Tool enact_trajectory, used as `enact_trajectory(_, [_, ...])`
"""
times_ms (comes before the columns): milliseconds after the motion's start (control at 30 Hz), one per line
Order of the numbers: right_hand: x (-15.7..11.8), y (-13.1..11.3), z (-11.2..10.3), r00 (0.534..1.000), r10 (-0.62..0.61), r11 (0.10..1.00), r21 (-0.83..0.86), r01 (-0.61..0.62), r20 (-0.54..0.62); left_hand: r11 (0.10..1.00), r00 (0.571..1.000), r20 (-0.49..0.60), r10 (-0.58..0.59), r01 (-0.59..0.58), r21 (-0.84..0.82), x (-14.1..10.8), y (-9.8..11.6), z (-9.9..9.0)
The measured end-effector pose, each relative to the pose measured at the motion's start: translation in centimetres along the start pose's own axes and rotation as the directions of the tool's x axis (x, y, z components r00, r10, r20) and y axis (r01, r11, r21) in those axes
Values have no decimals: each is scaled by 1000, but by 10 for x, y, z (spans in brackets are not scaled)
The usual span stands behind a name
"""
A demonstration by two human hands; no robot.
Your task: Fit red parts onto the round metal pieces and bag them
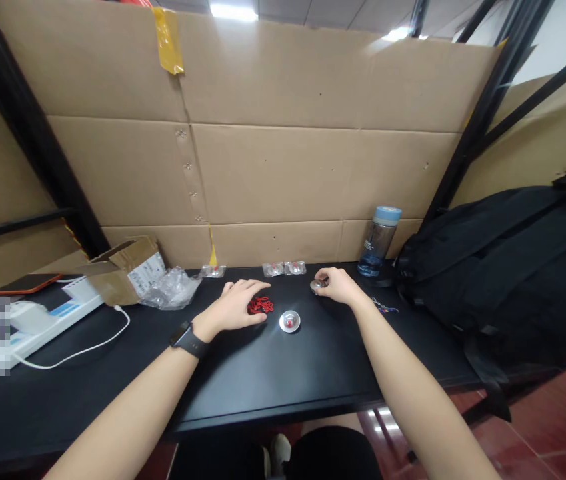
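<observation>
My left hand (237, 305), with a dark watch on its wrist, is spread palm down over the black table (283, 380), its fingers apart beside a bundle of red cord (261, 305). My right hand (339, 287) pinches a small round metal disc (318, 285) between thumb and fingers, at or just above the table. Between the hands and nearer to me lies a shiny round metal piece (289, 322) with a red centre. Small clear packets (273, 269) with round pieces inside lie along the cardboard wall, one of them (213, 271) farther left.
At the left stand an open cardboard box (117, 273), crumpled clear plastic (173, 290) and a white power strip (57, 327) with a cable. A blue-capped bottle (379, 241) and a large black backpack (507, 267) are at the right. A thin colourful strap (385, 307) lies beside my right forearm.
</observation>
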State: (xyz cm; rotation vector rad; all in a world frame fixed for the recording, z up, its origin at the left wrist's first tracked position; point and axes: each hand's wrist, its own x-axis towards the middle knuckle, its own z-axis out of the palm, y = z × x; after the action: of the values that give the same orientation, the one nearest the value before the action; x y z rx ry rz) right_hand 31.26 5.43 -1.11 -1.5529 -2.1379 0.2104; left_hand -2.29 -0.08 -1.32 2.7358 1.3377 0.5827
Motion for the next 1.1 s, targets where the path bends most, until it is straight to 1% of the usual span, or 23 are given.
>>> enact_trajectory(100, [2,7,4,999,27,999,-25,-26,46,1000,998,57,-9,10,-11,-2,-4,3])
enact_trajectory(167, [2,9,6,997,39,998,-45,-36,67,1000,998,63,-24,25,-10,-1,-5,5])
enact_trajectory(233, [2,9,5,998,33,997,-76,-28,59,1000,998,60,-17,17,-12,0,-6,7])
enact_trajectory(300, [0,3,2,1000,-14,995,-96,16,23,1000,999,50,0,1,-10,2,-5,8])
enact_trajectory(333, [-1,-1,0,998,-57,995,-83,58,17,1000,999,42,6,-6,-5,3,-4,9])
enact_trajectory(400, [-5,-15,-5,983,-169,986,15,168,74,1000,999,28,16,-16,7,4,-3,10])
enact_trajectory(433, [-8,-22,-6,961,-232,971,98,219,148,1000,1000,20,20,-20,13,4,-2,10])
enact_trajectory(500, [-13,-38,-6,886,-342,931,242,274,313,1000,1000,-12,24,-24,18,4,0,10])
enact_trajectory(533, [-15,-46,-4,848,-380,916,280,288,370,1000,999,-39,24,-24,15,4,1,10])
enact_trajectory(567, [-16,-52,-1,816,-407,905,306,297,411,1000,997,-65,27,-27,6,5,3,9])
enact_trajectory(600, [-17,-57,2,794,-426,895,327,302,433,999,996,-82,34,-35,-11,5,6,8])
enact_trajectory(667, [-17,-62,10,770,-452,879,370,300,451,995,995,-75,69,-73,-60,5,13,8])
enact_trajectory(767, [-15,-63,19,764,-476,857,423,293,435,980,988,-26,151,-154,-127,5,25,9])
enact_trajectory(833, [-14,-63,21,773,-484,847,440,297,409,973,983,-19,185,-186,-140,6,31,13])
enact_trajectory(1000, [-16,-70,17,823,-480,833,453,318,303,975,988,-24,153,-155,-160,8,35,20])
enact_trajectory(1100, [-17,-74,13,830,-491,815,477,329,266,977,989,-32,148,-151,-150,9,35,20])
